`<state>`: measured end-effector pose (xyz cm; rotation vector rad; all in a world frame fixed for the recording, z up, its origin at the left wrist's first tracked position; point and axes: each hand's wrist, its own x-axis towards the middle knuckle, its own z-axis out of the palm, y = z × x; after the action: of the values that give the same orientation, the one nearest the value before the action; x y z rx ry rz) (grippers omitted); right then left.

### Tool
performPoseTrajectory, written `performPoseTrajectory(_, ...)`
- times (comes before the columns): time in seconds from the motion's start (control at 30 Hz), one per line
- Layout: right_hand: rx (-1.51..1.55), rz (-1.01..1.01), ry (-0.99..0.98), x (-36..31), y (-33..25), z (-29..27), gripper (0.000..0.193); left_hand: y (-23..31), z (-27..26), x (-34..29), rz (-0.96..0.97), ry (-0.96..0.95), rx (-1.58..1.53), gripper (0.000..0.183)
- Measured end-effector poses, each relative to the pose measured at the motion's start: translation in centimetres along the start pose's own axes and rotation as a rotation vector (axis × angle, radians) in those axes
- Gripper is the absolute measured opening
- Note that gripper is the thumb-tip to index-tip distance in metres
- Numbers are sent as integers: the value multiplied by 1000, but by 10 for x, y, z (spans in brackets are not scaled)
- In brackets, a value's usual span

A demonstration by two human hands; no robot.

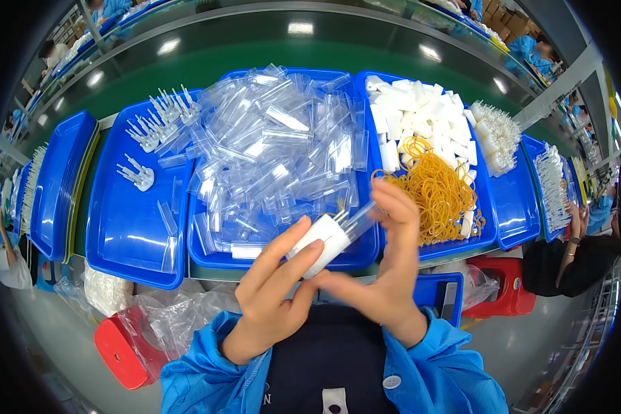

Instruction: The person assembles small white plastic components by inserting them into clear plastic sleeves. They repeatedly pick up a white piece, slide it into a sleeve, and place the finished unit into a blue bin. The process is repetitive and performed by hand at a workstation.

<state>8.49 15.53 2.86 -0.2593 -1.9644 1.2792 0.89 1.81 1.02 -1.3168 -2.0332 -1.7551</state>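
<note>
My left hand (276, 297) is closed around a white cylinder (329, 243), tilted up to the right. Thin pale prongs stick out of the cylinder's upper end, and a clear plastic tube (361, 219) extends there beside or around them; which, I cannot tell. My right hand (386, 269) is beside this piece with thumb and fingers spread. Its fingers are at the tube's far end, and its slightly blurred thumb is near the cylinder's lower end. Beyond my hands lies a blue tray (283, 259) heaped with clear plastic tubes (276, 138).
A right-hand blue tray (491, 207) holds white cylinders (421, 114) and tan rubber bands (431, 193). White pronged pieces (138, 176) lie in the left blue tray (127, 238); more pronged pieces (495, 134) are bundled at right. Red stools (121, 352) stand below. Green conveyor (255, 41) runs behind.
</note>
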Motion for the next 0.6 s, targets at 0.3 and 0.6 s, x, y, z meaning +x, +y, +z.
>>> performPoseTrajectory(0.3,-503,-166,-45,-7,-6,4,74,-5,9,-8,24,41,4,56)
performPoseTrajectory(0.6,-196,-211,-146,15,6,-10,61,-9,-2,0,13,129,32,52)
